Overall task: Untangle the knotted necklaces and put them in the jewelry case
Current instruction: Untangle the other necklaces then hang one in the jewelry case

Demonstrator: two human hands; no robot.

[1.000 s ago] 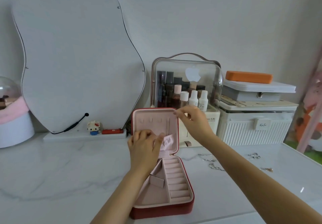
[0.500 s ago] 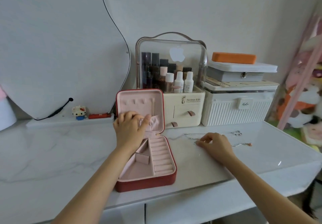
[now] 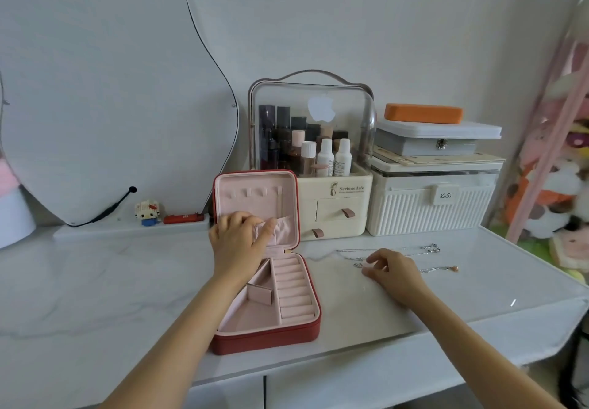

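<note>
A red jewelry case (image 3: 267, 335) with pink lining stands open at the middle of the white marble table (image 3: 95, 287), lid upright. My left hand (image 3: 239, 243) pinches the pink fabric pocket (image 3: 282, 227) at the bottom of the lid. To the right of the case, thin silver necklaces (image 3: 427, 251) lie spread on the table, one with a small orange pendant (image 3: 454, 268). My right hand (image 3: 392, 273) rests on the chains with its fingers curled at a small silver piece; a firm pinch cannot be made out.
Behind the case stand a clear-domed cosmetics organizer (image 3: 312, 153) and white storage boxes (image 3: 433, 198) topped by an orange case (image 3: 424, 114). A curvy mirror (image 3: 111, 90) leans at the back left with a small toy figure (image 3: 146, 212). The table's right edge is near plush toys (image 3: 554, 204).
My right hand dropped from the top of the lid to the necklaces on the table. My left hand stayed at the lid pocket. The view swung to the right.
</note>
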